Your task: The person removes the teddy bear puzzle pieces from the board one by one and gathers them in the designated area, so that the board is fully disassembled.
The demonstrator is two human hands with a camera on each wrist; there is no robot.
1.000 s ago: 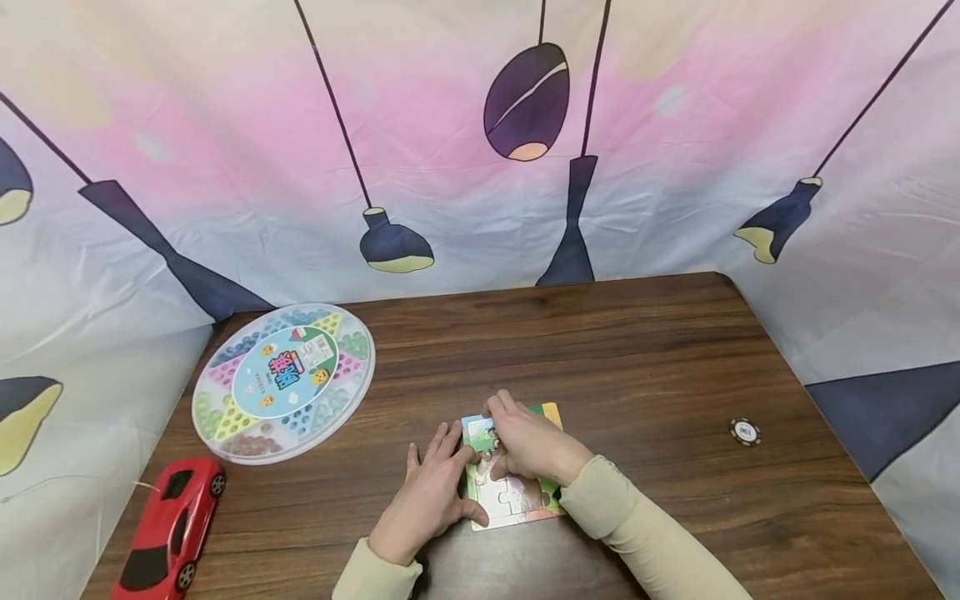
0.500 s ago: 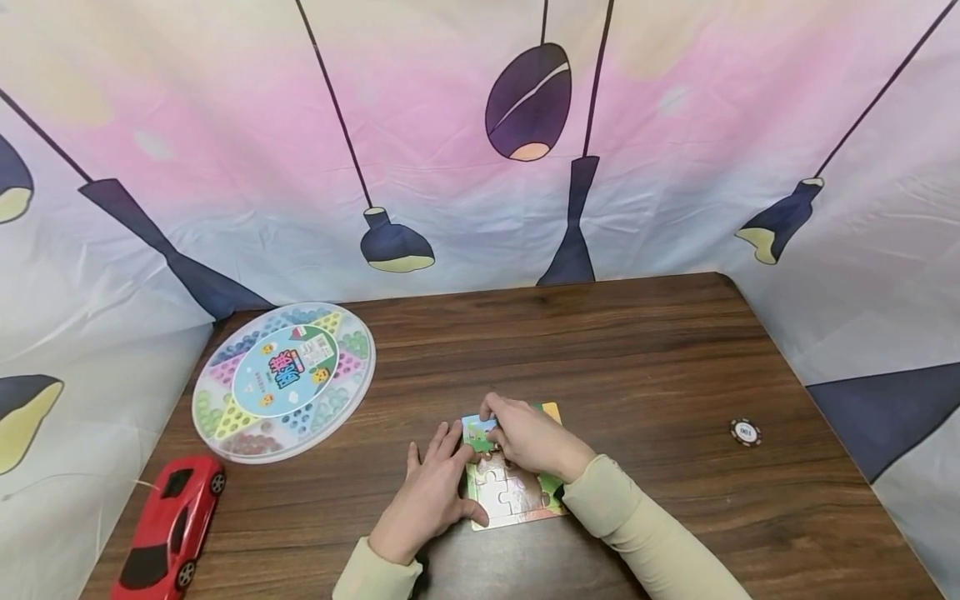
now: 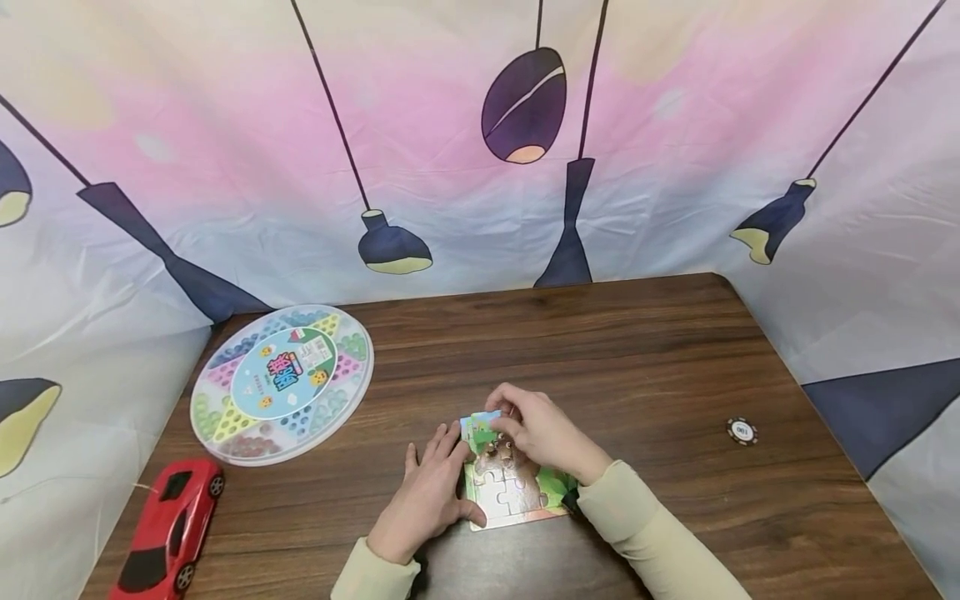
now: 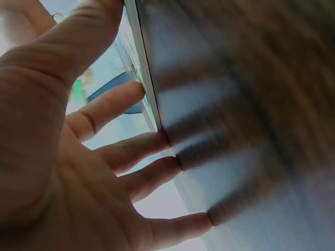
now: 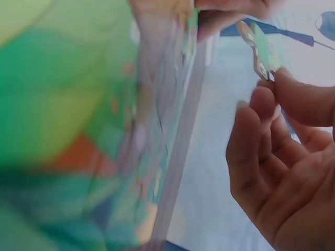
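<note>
the right hand [image 3: 543, 433] now has a puzzle piece [image 5: 263, 46] caught between thumb and forefinger, its other fingers folded in below. half a second ago that hand lies over the far left corner of the jigsaw board [image 3: 517, 502], with the piece looking nearly flat beneath its fingertips; now the hand sits farther to the right, and the piece shows tilted, its blue and green side up. that seems to mean the piece is not seated – its fit in that corner looks unsettled. in the head view it overlaps the board; whether any edge of it touches, i can't tell.

the left hand [image 3: 427, 500] looks unchanged: fingers spread and clasping nothing, laid along the board's left edge, thumb by the near corner. i judge that it steadies the board, which lies flat on the wooden table [image 3: 637, 358] between the two hands. the brown middle pieces appear joined – glare washes out some of the picture near the left side.
</note>
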